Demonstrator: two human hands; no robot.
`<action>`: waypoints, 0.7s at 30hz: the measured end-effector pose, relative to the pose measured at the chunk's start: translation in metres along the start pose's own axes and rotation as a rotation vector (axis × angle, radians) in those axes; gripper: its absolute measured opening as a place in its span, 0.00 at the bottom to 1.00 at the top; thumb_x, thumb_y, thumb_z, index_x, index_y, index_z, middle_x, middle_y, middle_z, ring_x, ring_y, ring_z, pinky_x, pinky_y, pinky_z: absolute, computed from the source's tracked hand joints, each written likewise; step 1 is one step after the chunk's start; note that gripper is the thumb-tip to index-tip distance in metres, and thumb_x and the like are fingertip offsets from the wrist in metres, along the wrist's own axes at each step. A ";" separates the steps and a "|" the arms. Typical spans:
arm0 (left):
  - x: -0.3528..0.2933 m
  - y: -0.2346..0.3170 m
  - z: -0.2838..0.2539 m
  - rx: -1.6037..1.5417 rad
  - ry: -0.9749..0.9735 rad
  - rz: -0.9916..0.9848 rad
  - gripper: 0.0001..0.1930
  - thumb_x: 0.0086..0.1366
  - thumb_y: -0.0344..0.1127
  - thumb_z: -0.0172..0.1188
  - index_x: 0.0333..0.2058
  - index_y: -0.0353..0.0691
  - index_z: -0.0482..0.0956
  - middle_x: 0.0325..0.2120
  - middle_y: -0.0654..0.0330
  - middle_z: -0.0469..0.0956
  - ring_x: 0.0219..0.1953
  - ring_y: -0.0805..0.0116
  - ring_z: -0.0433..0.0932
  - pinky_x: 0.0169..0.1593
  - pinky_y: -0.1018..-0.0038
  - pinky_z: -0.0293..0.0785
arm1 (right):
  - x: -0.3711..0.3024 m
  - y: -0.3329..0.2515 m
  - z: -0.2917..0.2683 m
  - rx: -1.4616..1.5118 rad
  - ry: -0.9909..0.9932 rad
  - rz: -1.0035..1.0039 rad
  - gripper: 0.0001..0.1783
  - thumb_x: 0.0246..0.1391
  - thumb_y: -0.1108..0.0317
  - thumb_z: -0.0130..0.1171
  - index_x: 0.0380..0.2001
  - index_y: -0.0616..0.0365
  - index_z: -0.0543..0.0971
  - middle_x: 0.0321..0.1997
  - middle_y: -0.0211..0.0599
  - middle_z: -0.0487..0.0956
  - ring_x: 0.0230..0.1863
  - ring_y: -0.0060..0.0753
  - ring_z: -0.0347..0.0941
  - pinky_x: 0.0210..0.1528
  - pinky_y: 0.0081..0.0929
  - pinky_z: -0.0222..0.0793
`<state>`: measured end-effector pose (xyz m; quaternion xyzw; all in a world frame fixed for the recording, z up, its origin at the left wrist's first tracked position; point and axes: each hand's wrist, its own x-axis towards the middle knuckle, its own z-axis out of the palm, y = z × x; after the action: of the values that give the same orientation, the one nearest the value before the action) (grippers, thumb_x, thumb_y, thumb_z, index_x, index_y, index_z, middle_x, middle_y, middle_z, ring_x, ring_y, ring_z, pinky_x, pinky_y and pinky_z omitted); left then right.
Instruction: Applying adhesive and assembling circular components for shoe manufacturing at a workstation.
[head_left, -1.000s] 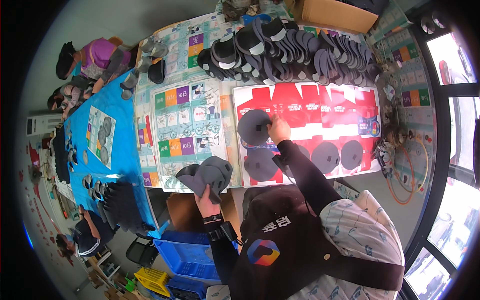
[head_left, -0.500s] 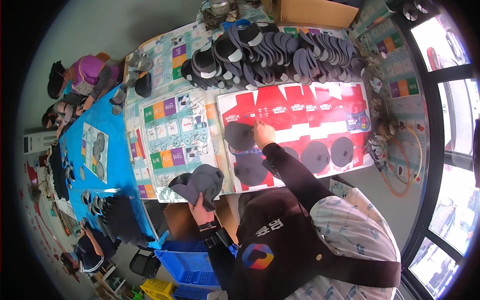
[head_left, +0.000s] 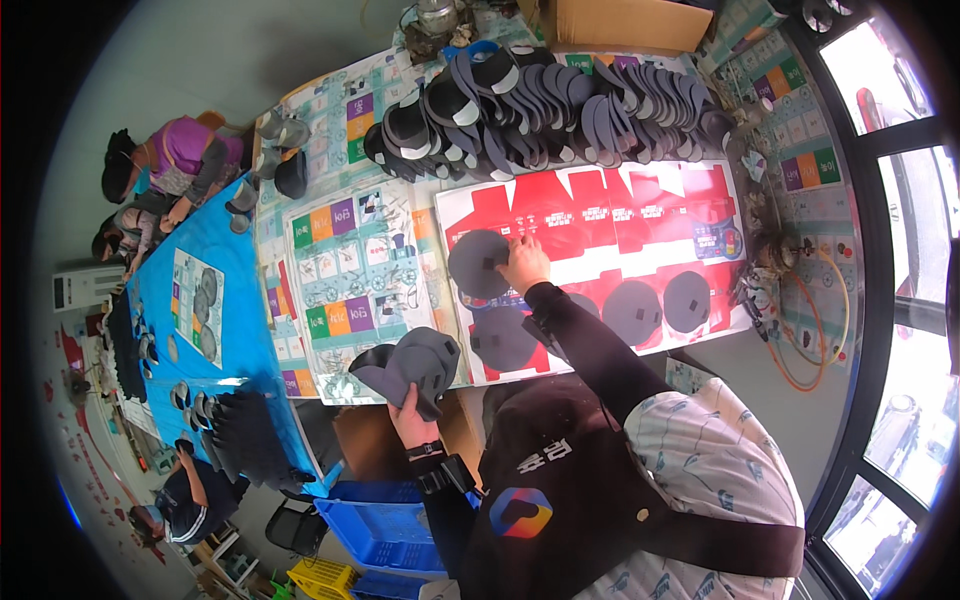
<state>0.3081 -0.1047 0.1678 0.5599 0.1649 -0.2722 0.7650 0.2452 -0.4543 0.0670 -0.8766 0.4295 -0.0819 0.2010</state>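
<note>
Head: grey disc (head_left: 474, 264) lies left of right grip (head_left: 526, 266).

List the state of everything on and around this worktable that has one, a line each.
Left hand: closed on the held grey pieces.
Held grey pieces: bunched, overlapping.
Right hand: at the right edge of the upper-left grey disc; grip unclear.
Upper-left grey disc: broad side facing up.
Other grey discs: lying flat.
Red-and-white sheet: spread out.
Curved grey pieces: packed in rows.
Blue crate: open-topped.

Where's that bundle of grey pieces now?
In the head view, the grey bundle is below and left of centre, in the left hand, left of the red-printed sheet.
</note>
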 end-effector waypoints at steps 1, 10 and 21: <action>-0.001 0.001 0.000 0.008 0.004 -0.004 0.23 0.66 0.19 0.60 0.60 0.33 0.71 0.55 0.53 0.76 0.54 0.57 0.78 0.57 0.62 0.76 | 0.002 -0.002 0.003 -0.016 -0.043 0.085 0.22 0.45 0.58 0.74 0.42 0.56 0.81 0.42 0.44 0.82 0.44 0.48 0.81 0.50 0.43 0.78; -0.012 0.001 0.003 -0.036 -0.032 0.063 0.24 0.66 0.21 0.61 0.60 0.43 0.72 0.54 0.60 0.77 0.54 0.59 0.78 0.54 0.61 0.76 | 0.013 -0.002 0.013 0.193 -0.339 0.160 0.22 0.42 0.57 0.73 0.38 0.58 0.81 0.37 0.45 0.84 0.41 0.47 0.83 0.47 0.42 0.79; -0.011 -0.003 0.000 -0.060 -0.009 0.063 0.24 0.67 0.18 0.57 0.61 0.33 0.69 0.57 0.52 0.75 0.57 0.55 0.76 0.59 0.59 0.75 | 0.006 0.158 -0.036 0.720 -0.317 0.424 0.18 0.45 0.68 0.70 0.39 0.65 0.83 0.28 0.47 0.85 0.28 0.40 0.85 0.36 0.35 0.82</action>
<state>0.2972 -0.1025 0.1713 0.5405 0.1519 -0.2456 0.7902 0.1238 -0.5555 0.0325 -0.6452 0.5076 -0.0480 0.5690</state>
